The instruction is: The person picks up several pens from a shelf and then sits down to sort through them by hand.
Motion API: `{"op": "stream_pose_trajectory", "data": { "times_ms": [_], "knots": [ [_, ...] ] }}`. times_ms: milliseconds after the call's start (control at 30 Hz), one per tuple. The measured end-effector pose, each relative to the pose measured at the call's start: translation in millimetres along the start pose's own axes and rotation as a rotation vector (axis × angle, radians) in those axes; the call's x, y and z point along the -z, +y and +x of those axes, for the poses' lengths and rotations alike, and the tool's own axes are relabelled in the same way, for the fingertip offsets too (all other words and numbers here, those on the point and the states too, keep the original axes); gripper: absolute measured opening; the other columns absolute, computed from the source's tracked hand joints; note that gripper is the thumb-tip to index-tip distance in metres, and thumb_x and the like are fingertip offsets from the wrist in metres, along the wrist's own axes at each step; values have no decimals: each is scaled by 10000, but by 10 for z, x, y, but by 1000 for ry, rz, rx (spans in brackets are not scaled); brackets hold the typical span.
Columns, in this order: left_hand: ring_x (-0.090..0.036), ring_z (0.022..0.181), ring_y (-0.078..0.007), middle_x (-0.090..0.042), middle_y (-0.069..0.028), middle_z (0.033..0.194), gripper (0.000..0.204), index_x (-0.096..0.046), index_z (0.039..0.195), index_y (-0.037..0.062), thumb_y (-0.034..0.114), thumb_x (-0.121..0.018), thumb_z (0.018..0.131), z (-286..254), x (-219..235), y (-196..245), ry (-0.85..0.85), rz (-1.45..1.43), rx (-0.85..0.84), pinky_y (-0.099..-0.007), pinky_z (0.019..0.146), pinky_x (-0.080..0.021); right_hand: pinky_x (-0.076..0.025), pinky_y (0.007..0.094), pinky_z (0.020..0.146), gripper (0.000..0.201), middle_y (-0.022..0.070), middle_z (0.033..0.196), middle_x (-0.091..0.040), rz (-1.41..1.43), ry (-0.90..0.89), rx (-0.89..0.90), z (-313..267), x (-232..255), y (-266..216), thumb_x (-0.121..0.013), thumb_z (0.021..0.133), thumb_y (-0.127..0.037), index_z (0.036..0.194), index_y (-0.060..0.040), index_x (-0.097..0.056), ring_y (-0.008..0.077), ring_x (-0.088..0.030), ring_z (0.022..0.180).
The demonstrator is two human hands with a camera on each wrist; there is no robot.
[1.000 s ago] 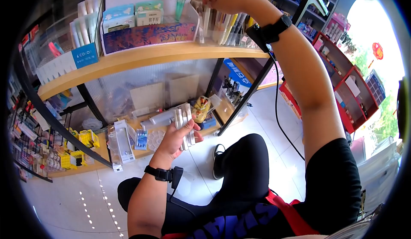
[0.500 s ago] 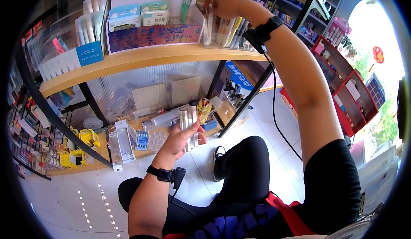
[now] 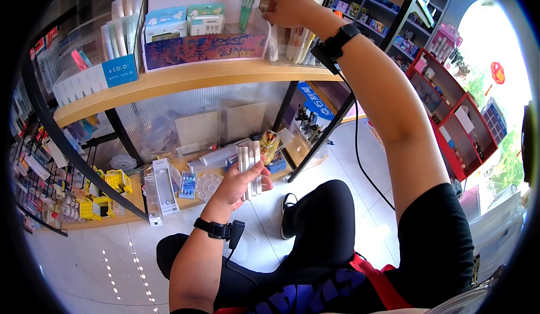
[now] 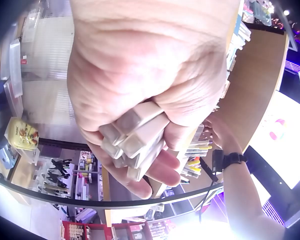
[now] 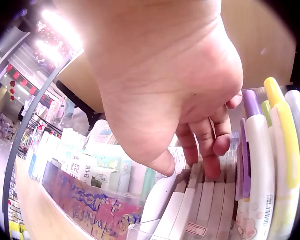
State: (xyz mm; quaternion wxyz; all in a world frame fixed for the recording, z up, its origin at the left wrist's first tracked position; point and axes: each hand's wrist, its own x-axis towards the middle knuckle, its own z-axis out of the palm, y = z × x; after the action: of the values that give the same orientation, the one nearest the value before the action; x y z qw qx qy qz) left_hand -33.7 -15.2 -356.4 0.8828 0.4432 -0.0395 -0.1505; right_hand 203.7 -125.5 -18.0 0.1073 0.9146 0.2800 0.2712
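A bundle of several slim, square-barrelled white pens is gripped in my left hand, low in front of the lower shelf. Their blunt ends face the camera in the left wrist view, with the fingers curled around behind. Up at the upper shelf, my right hand reaches over a clear holder. Inside it stands a row of similar white pens. The right fingertips are right at their grey tops, while the thumb lies off to the left, apart from the fingers.
Right of the row stand thicker purple, white and yellow pens. On the left is a patterned display box with small packets. The wooden shelf edge runs above the left hand. A cable hangs from the right wrist.
My right hand has moved left along the holder, and more of the pens to its right show. The left hand keeps its bundle and has barely moved; the head view has shifted slightly.
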Motion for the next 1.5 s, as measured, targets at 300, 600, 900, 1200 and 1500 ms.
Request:
{"op": "stream_pose_trajectory", "data": {
  "times_ms": [300,600,900,1200,1500],
  "knots": [
    [-753,811,-238,-674,-69,942,389,-568,1304,79,306,-699,1018,1,15,12,-12,9,-12,-413,776,-660,-292,711,1097,369,84,1234,-748,5,3,-66,136,2,12,-629,915,-312,1226,-144,-734,349,-671,1211],
    [-750,811,-238,-676,-71,937,400,-561,1310,73,307,-701,1017,-3,11,13,-15,4,-15,-414,780,-657,-322,681,1040,316,57,1232,-742,85,7,-82,122,-59,86,-642,911,-283,1191,-185,-751,324,-661,1210],
    [-750,815,-236,-676,-74,937,403,-558,1310,72,308,-702,1017,0,16,12,-15,5,-14,-407,769,-656,-430,579,1011,262,104,1182,-753,106,8,-82,135,-33,141,-686,923,-278,1133,-170,-799,318,-698,1103],
    [-751,809,-237,-668,-76,947,398,-557,1312,70,300,-698,1019,1,20,7,-17,9,-12,-403,770,-656,-587,449,876,247,171,1096,-768,205,-24,15,171,-46,294,-667,938,-222,1088,-102,-821,357,-732,980],
    [-754,816,-243,-667,-77,946,405,-554,1321,67,305,-692,1023,7,34,-8,-18,6,-7,-406,774,-654,-584,386,906,318,171,1110,-769,221,-64,-28,174,8,219,-704,887,-260,1132,-84,-806,307,-744,962]
  ]
}}
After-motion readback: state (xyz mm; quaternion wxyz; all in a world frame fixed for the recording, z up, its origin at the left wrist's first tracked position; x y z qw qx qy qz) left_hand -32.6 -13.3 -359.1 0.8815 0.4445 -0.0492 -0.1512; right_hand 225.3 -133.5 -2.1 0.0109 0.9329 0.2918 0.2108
